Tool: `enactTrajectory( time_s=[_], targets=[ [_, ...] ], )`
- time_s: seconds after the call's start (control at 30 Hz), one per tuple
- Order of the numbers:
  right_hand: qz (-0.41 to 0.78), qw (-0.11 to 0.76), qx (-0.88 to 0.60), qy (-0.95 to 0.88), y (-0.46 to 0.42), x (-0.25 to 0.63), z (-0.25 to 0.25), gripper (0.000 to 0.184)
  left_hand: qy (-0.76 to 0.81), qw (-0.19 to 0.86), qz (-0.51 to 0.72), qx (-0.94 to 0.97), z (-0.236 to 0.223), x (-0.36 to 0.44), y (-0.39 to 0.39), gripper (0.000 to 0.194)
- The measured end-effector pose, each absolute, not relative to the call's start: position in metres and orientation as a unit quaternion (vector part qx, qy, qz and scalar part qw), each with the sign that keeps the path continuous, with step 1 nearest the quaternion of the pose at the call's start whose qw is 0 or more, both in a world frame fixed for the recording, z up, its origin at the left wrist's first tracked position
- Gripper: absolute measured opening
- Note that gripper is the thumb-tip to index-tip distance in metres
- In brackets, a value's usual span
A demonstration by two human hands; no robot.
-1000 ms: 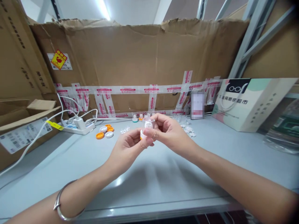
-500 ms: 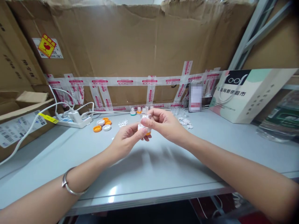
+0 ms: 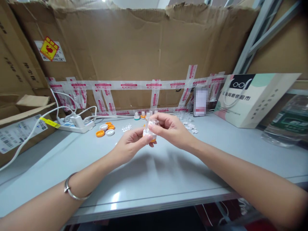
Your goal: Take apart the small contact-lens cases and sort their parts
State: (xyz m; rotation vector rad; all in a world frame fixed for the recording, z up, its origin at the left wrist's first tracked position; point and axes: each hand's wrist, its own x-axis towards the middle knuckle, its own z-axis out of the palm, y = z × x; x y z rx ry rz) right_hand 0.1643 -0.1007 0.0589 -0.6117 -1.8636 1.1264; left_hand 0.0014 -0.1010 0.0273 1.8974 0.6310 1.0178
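My left hand [image 3: 130, 144] is closed round a small white piece with an orange base [image 3: 146, 132], held above the table. My right hand [image 3: 172, 130] pinches a clear plastic cover [image 3: 154, 122] right over the white piece; whether the two are joined I cannot tell. Left of my hands lie several round orange caps [image 3: 100, 133] and white caps [image 3: 110, 132]. Small white parts [image 3: 126, 128] form a little pile near my left hand. Behind my right hand are more white parts [image 3: 191, 127] and several clear covers [image 3: 184, 115].
At the back stand small capped pieces, one with a green base [image 3: 137, 116] and one with orange [image 3: 143, 115]. A power strip [image 3: 79, 126] with white cables is on the left. A phone [image 3: 200, 102], a paper bag [image 3: 243, 99] and a large bottle [image 3: 286, 122] are on the right.
The clear cover in my right hand now shows more plainly, tilted above the white piece. My right fingers have shifted slightly; my left hand keeps its hold.
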Motion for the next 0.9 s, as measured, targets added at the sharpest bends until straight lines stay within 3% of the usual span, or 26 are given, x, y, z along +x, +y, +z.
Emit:
enactTrajectory(
  time_s=[0.17, 0.63, 0.8, 0.9],
  targets=[
    [0.361, 0.415, -0.336, -0.765, -0.104, 0.164, 0.056, 0.027, 0.271, 0.42, 0.384, 0.776, 0.019, 0.005, -0.101, 0.022],
    [0.424, 0.363, -0.237, -0.795, -0.097, 0.165, 0.058, 0.019, 0.229, 0.516, 0.331, 0.756, 0.024, -0.005, -0.091, 0.028],
    [0.275, 0.401, -0.357, -0.797, -0.091, 0.162, 0.048, 0.018, 0.267, 0.485, 0.366, 0.748, 0.02, 0.001, -0.091, 0.02],
    [0.182, 0.393, -0.411, -0.802, -0.089, 0.157, 0.039, 0.02, 0.31, 0.446, 0.396, 0.741, 0.012, 0.009, -0.092, 0.027]
  ],
)
